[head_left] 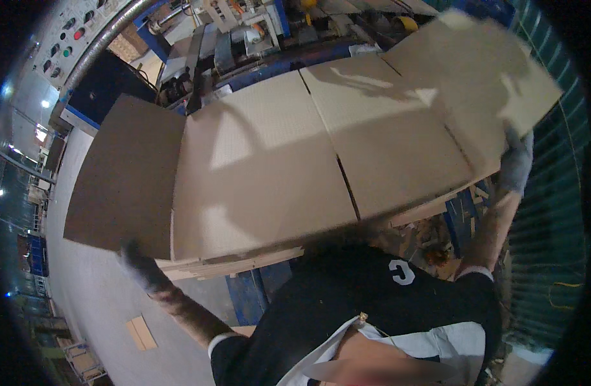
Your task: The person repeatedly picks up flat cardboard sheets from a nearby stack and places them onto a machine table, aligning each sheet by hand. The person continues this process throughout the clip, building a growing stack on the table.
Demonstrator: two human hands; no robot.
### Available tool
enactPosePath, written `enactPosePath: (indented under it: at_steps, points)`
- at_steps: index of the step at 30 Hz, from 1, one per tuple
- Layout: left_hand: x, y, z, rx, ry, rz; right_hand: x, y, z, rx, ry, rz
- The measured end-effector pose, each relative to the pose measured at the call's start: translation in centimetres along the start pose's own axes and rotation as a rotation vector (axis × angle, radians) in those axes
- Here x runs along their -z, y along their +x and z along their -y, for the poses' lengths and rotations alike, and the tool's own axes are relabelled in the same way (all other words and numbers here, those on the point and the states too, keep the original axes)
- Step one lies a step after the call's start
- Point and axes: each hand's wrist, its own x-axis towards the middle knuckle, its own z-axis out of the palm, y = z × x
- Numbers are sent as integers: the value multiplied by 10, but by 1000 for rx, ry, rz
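Observation:
A wide brown cardboard sheet [263, 174], creased and slotted into panels, stretches across in front of me. Its left panel [131, 167] lies in shade and bends down along a crease, while the right end panel [495, 77] is tilted up and slightly blurred. My left hand [141, 267], in a grey glove, grips the near edge of the left panel; its fingertips are partly hidden. At the right end, my right hand [517, 161], also gloved, holds the near edge of the end panel. More flat cardboard [237, 264] shows in layers under the sheet's near edge.
Beyond the sheet stands a machine with a blue beam [269, 74] and metal parts. A control panel [70, 42] with buttons is at the upper left. A green corrugated wall [546, 212] rises close on the right. Scraps [430, 244] and a cardboard piece [141, 332] lie lower down.

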Motion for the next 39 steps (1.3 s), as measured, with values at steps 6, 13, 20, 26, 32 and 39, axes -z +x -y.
enactPosePath:
  at_steps: [6,13,20,26,32,39]
  points:
    - [-34,-113,-55,-73,-231,318,-31,-133,18,586,-974,295]
    - [-98,-128,-123,-880,368,843,-48,-136,-27,753,-841,1131]
    - [-122,-101,-110,-942,426,773,-85,-96,-31,716,-944,1250]
    - [-186,-41,-107,-921,301,618,-149,-39,-68,720,-880,1204]
    - [-275,23,-116,-966,105,460,-214,18,-105,613,-924,1180]
    - [-308,68,-131,-951,768,283,-254,11,-125,636,-1151,972]
